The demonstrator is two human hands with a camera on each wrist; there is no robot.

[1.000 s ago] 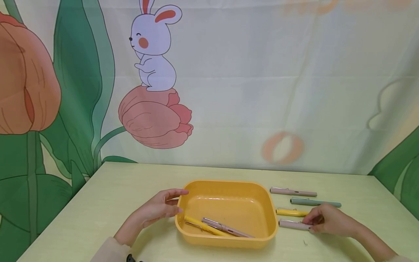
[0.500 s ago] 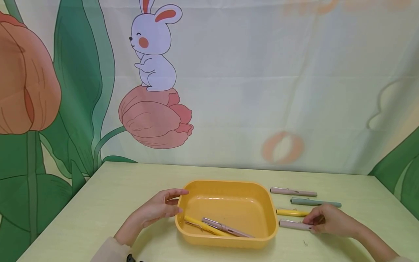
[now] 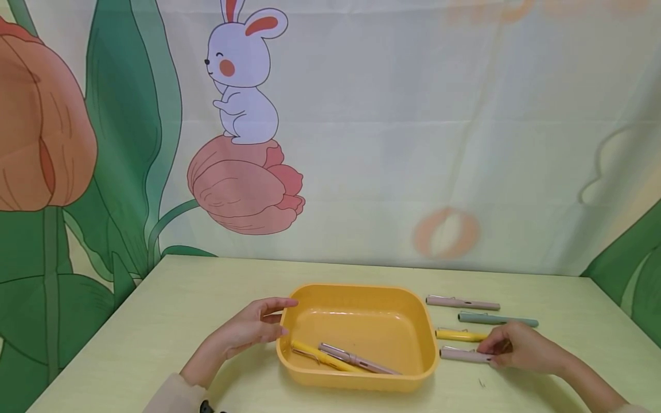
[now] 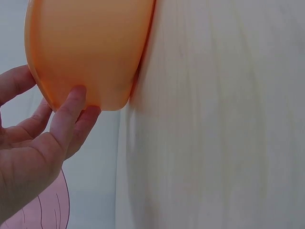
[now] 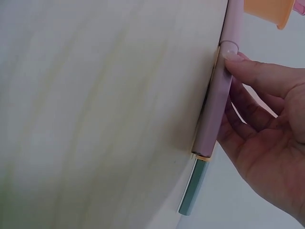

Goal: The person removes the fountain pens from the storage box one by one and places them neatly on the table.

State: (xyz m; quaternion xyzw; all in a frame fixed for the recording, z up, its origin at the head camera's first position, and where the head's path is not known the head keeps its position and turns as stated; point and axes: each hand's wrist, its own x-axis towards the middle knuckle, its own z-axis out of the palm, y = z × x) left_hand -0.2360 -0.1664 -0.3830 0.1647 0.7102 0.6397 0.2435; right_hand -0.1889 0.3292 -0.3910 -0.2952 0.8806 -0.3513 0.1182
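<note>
My left hand (image 3: 248, 327) holds the left end of a yellow plastic tray (image 3: 356, 383), one finger over the rim and the thumb on the outer wall, as the left wrist view (image 4: 35, 157) also shows. Inside the tray lie a yellow pen (image 3: 325, 357) and a pinkish-brown pen (image 3: 358, 360), crossing near its front wall. To the right, my right hand (image 3: 527, 350) pinches a pale pink capped fountain pen (image 3: 462, 354) near its right end. In the right wrist view the thumb presses this pink pen (image 5: 214, 105) close along the tabletop.
Beyond the pinched pen lie a yellow pen (image 3: 454, 334), a green pen (image 3: 498, 319) and a pinkish-brown pen (image 3: 462, 302), roughly parallel. A tiny scrap (image 3: 482, 382) sits on the pale table (image 3: 232, 281). A printed rabbit curtain (image 3: 361, 143) hangs behind.
</note>
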